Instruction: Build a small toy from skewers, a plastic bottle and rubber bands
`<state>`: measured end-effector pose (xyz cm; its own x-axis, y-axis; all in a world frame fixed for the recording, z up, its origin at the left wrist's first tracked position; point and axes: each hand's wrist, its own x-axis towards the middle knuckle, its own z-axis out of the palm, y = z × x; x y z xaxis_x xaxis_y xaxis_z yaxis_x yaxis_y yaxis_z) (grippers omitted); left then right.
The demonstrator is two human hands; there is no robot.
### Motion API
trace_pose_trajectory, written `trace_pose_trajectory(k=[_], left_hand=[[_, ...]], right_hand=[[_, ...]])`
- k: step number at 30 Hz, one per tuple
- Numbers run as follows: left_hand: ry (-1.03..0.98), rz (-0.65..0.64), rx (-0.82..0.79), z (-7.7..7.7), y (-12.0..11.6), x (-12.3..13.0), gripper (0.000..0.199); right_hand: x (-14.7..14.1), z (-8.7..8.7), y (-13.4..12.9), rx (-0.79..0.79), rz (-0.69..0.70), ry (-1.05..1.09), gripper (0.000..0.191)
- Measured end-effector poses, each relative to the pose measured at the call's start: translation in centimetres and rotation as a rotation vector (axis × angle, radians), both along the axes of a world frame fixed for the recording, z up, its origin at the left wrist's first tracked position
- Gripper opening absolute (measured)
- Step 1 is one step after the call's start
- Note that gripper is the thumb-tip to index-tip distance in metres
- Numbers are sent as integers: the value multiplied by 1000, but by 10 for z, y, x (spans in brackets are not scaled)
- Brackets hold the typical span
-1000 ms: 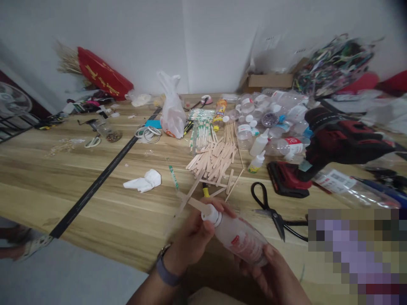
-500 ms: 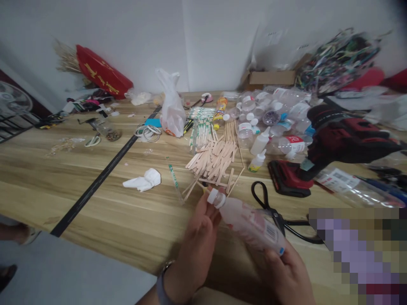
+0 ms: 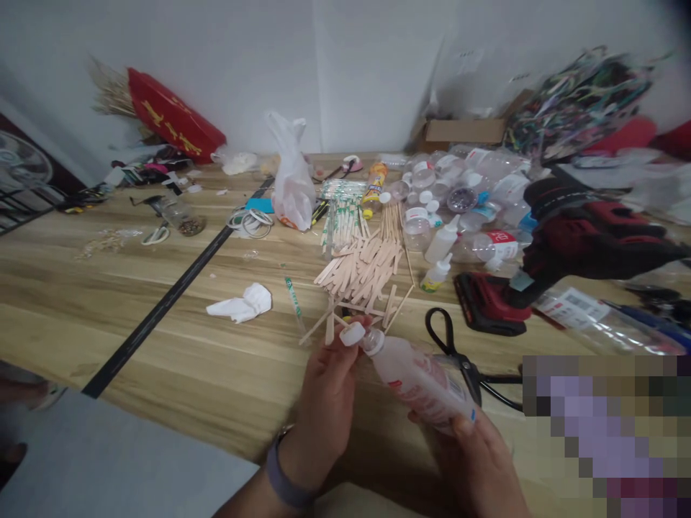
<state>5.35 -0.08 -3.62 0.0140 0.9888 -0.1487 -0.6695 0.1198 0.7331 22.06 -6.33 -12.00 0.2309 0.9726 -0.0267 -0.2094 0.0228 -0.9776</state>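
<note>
My right hand (image 3: pixel 472 450) grips the lower end of a plastic bottle (image 3: pixel 415 374), frosted with pinkish print and a barcode, tilted with its neck toward the left. At the neck, my left hand (image 3: pixel 329 388) pinches a white bottle cap (image 3: pixel 353 334), which is apart from the bottle's mouth. Just beyond my fingers lies a heap of flat wooden sticks (image 3: pixel 361 273). Black-handled scissors (image 3: pixel 467 363) rest on the table to the right, partly behind the bottle.
A red and black cordless drill (image 3: pixel 572 244) stands at the right. Many clear plastic bottles (image 3: pixel 486 180) crowd the back right, beside two small glue bottles (image 3: pixel 441 241). A white plastic bag (image 3: pixel 291 180), crumpled tissue (image 3: pixel 242 302) and glass jar (image 3: pixel 186 221) are farther left on the wooden table (image 3: pixel 178 345).
The white cap has come off the bottle's neck and is now in my left fingers, a little to the left. The bottle has shifted slightly in my right hand's grip.
</note>
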Motion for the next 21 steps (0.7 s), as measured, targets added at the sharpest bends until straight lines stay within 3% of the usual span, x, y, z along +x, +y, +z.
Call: trace_pose_trajectory(k=[4,11,16,18,21], left_hand=[[-46,74,-12,0,2,-2,22],[19,-182,56,-8,-2,-2,42],[15,-32,65,-6,-4,6,38],[-12,12,60,-3,-6,10,41],[-57,86,77,3,-7,14,45]], right_hand=[[2,-2,1,-7,83,172,36],[0,6,4,-53,187,185,40],[-5,6,-3,-57,194,35,43],[-4,10,-2,-19,255,-116,41],[2,24,5,157,411,-405,42]])
